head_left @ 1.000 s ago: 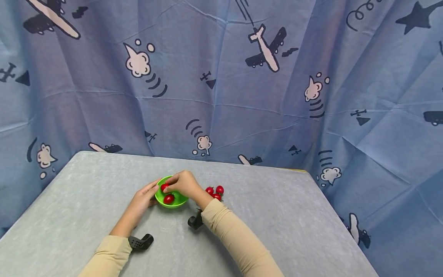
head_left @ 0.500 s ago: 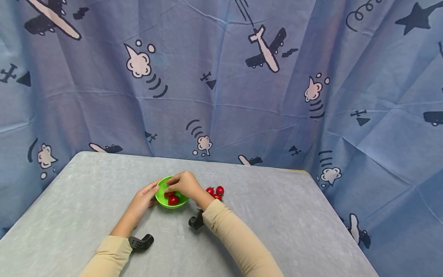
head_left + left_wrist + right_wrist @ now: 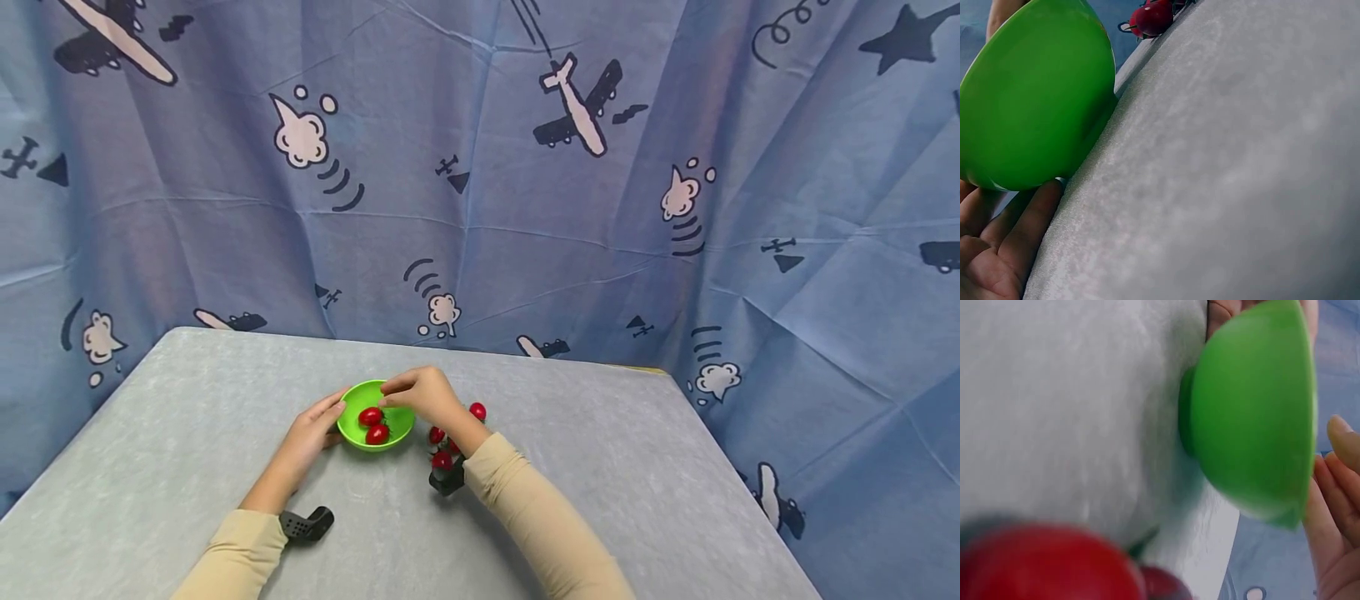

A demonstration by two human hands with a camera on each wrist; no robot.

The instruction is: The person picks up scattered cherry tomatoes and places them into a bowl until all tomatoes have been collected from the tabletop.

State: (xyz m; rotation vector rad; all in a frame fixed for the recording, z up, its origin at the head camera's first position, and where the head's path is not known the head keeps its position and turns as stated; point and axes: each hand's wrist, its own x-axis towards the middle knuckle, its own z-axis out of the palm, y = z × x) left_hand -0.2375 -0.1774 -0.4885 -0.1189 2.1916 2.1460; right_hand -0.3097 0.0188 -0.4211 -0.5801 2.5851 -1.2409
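On the table stands a green bowl [image 3: 401, 423] with two small red tomatoes, one at the back [image 3: 370, 417] and one in front [image 3: 377, 434]. My left hand [image 3: 309, 429] holds the bowl's left side, its thumb at the rim; in the left wrist view its fingers [image 3: 1029, 234] touch the bowl near its base. Over the right rim hovers my right hand [image 3: 429, 395], thumb apart from the fingers and nothing between them. Seen from the right wrist, this hand [image 3: 1338, 506] is beside the bowl's mouth [image 3: 1260, 419], and the tomatoes inside are hidden.
Several more tomatoes [image 3: 442, 460] lie on the table right of the bowl, partly hidden by my right forearm. One tomato [image 3: 1054, 565] looms close to the right wrist camera. A blue patterned curtain [image 3: 480, 208] hangs behind the grey table [image 3: 600, 467].
The right hand has let go of a tomato in the bowl and moved right and slightly up toward the rim. Both tomatoes shifted a little rightward. The left hand has stayed on the bowl.
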